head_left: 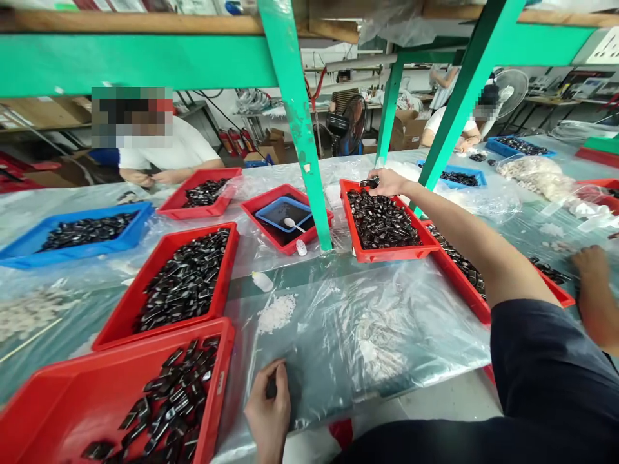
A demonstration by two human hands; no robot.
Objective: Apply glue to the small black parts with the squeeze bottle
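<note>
My right hand [388,183] reaches far forward over a red tray [394,254] heaped with small glossy black parts [384,219]. Its fingers pinch one or more of these black parts [370,183] above the tray's far edge. Near the front of the table my left hand [268,403] rests on the plastic sheet, fingers curled together. Something dark shows between its thumb and forefinger, too hidden to name. Ahead of that hand are a pile of small white pieces [276,313] and a small white bottle [262,281].
Red trays of black parts [186,283] stand at left, with a blue tray [130,238] beyond. A green post [302,129] rises beside a red tray [283,248] holding a blue tray and white spoon [293,223]. Co-workers sit opposite; another person's arm [597,296] is at right.
</note>
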